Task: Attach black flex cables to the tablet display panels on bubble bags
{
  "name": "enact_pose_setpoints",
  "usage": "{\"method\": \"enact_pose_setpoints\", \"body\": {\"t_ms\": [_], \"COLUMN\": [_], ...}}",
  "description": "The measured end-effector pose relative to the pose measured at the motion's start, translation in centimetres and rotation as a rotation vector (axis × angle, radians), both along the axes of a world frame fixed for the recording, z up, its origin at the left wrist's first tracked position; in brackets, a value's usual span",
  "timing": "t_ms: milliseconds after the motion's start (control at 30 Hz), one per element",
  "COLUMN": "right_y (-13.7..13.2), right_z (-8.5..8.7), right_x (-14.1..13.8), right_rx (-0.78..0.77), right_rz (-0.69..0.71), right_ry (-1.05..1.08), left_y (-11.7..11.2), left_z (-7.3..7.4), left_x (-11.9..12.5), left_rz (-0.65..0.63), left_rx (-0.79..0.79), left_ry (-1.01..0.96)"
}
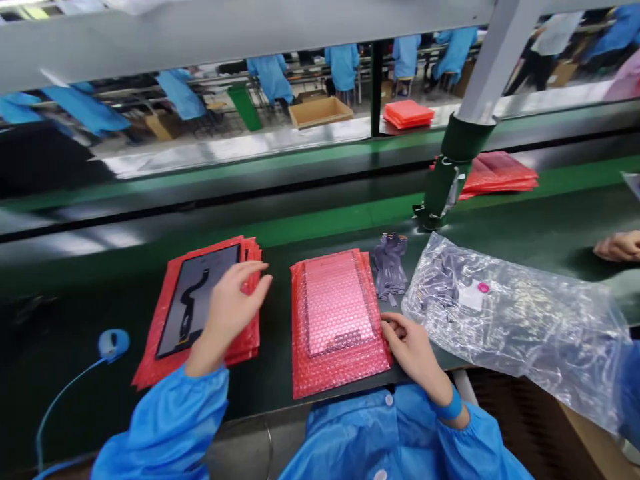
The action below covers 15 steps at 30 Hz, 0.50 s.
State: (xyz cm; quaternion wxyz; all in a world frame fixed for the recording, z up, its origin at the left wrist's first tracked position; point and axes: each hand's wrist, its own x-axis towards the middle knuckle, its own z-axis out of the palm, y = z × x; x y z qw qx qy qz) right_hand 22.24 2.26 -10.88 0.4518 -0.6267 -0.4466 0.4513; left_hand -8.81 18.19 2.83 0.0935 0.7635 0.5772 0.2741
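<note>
My left grip (233,307) lies open, fingers spread, on the dark panel (193,300) atop the left stack of pink bubble bags (160,370). My right grip (413,347) curls against the lower right corner of the middle bubble-bag stack (335,320) on the table (275,320); whether it pinches I cannot tell

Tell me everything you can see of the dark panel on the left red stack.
The dark panel is a thin, flat rectangle with a grey face, a black border and a black curved ribbon strip running across it. It lies face up and skewed on top of the left stack of red bubble bags. The left hand lies over its right edge, fingers spread.
</note>
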Motion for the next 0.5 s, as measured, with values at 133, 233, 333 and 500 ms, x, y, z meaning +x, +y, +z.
{"method": "enact_pose_setpoints", "body": {"t_ms": [133,233,333,500], "right_y": [2.0,5.3,8.9,12.3], "right_z": [1.8,2.2,1.5,-0.5], "right_x": [2.2,4.4,5.3,3.9], "right_rx": [0.055,0.006,-0.067,-0.184], "right_rz": [0.047,0.127,0.117,0.017], "right_ry": [-0.188,-0.402,-0.533,-0.708], "left_y": [-1.1,-0.9,-0.6,-0.5], "left_z": [-3.6,-6.7,-9.4,-11.8], "left_x": [8.0,10.0,9.2,6.0], "left_rz": [-0.321,-0.458,-0.475,-0.434], "left_rx": [0.019,0.011,-0.053,-0.061], "left_ry": [0.05,0.096,0.144,0.114]}}
